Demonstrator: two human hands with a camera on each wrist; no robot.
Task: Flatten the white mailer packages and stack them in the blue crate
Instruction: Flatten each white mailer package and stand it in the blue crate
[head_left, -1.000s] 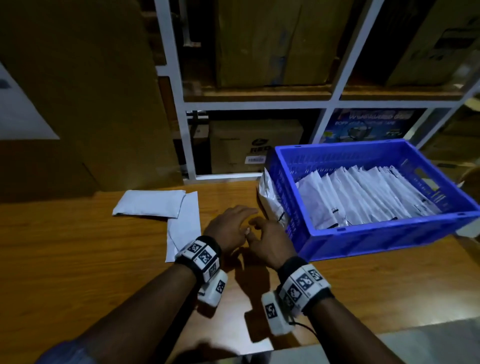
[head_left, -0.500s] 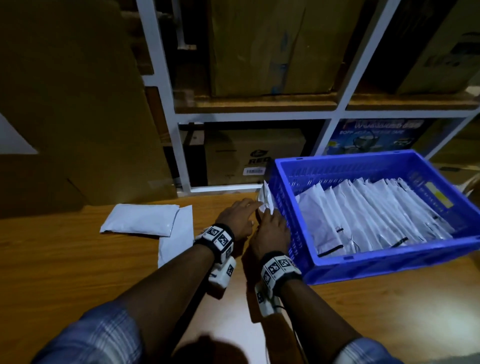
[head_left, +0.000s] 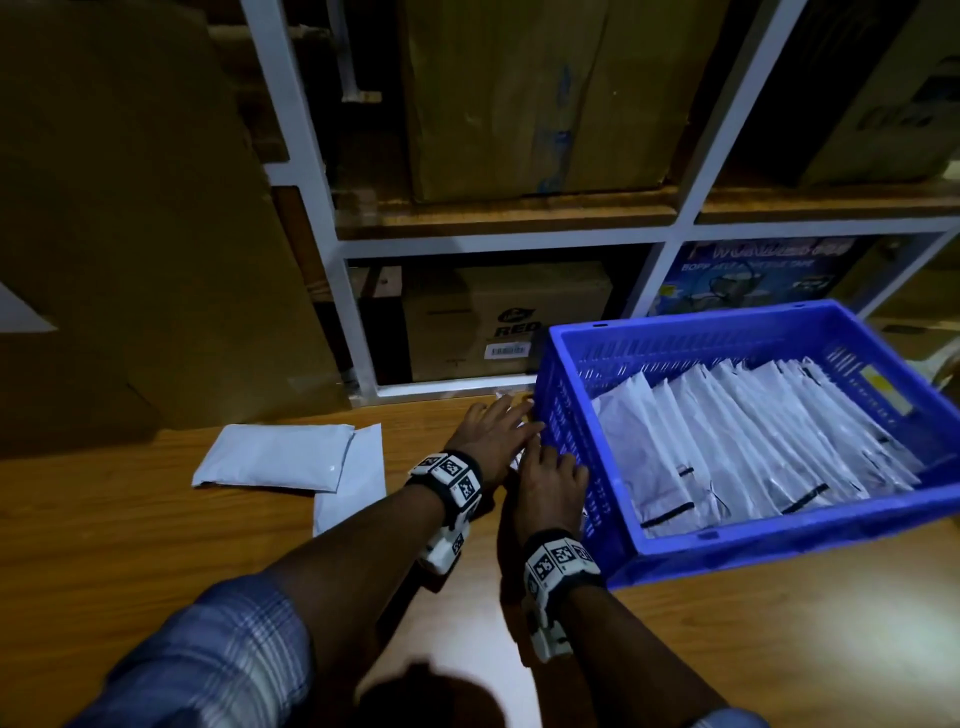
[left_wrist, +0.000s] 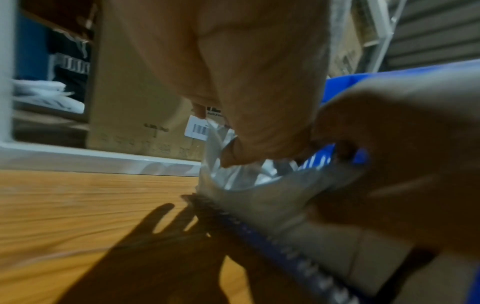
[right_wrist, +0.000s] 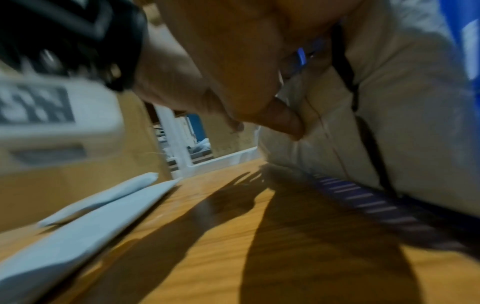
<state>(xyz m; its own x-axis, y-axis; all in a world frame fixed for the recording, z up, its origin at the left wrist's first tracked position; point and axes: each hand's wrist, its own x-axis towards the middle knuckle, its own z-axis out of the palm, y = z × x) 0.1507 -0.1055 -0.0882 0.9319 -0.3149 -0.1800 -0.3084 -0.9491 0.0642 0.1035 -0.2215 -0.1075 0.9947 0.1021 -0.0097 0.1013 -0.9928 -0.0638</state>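
Both hands cover most of a crumpled white mailer (left_wrist: 233, 181) wedged against the blue crate's (head_left: 779, 540) outer wall on the desk (head_left: 156, 545). Left hand (head_left: 493, 436) presses flat-fingered; right hand's (head_left: 550, 483) grip is unclear. Flattened mailers (head_left: 753, 441) stand in the crate.

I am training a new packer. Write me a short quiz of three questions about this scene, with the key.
1. Missing word: the left hand and right hand press a white plastic mailer against the blue plastic crate's ___ side (inner/outer).
2. How many loose white mailers lie on the brown wooden table, left of the hands? A one; B two; C four.
3. True or false: the crate is empty.
Key: 1 outer; 2 B; 3 false.
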